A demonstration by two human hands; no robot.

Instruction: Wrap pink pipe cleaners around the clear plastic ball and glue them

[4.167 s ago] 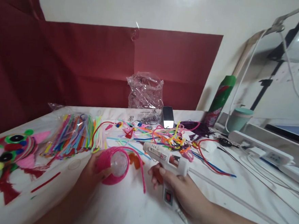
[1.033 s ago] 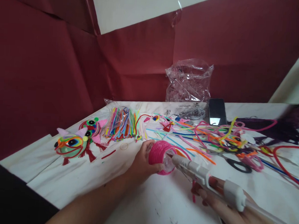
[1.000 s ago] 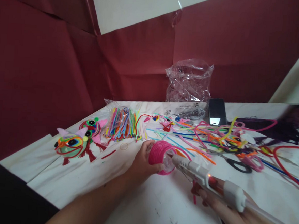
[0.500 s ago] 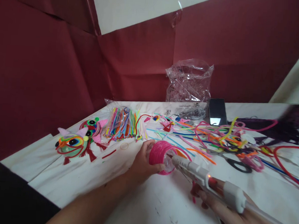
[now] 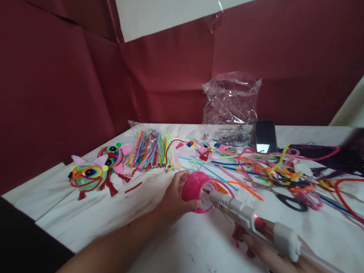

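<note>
My left hand is closed around a clear plastic cup wrapped in bright pink pipe cleaner. The cup lies on its side in the air, its open end facing right. A white hot glue gun with a small lit orange light is gripped in my right hand. Its nozzle reaches to the cup's open rim; whether it touches cannot be made out. A pink pipe cleaner end trails out past the rim. Something dark red hangs below the glue gun, partly hidden by my fingers.
Two decorated lion-like heads with red tassels stand at the left. Behind are a bundle of coloured pipe cleaners, a clear plastic bag and a phone. Black-handled scissors lie among loose pipe cleaners at the right.
Almost nothing differs. The whole view has shifted very slightly; both hands keep the cup and the glue gun in the same position.
</note>
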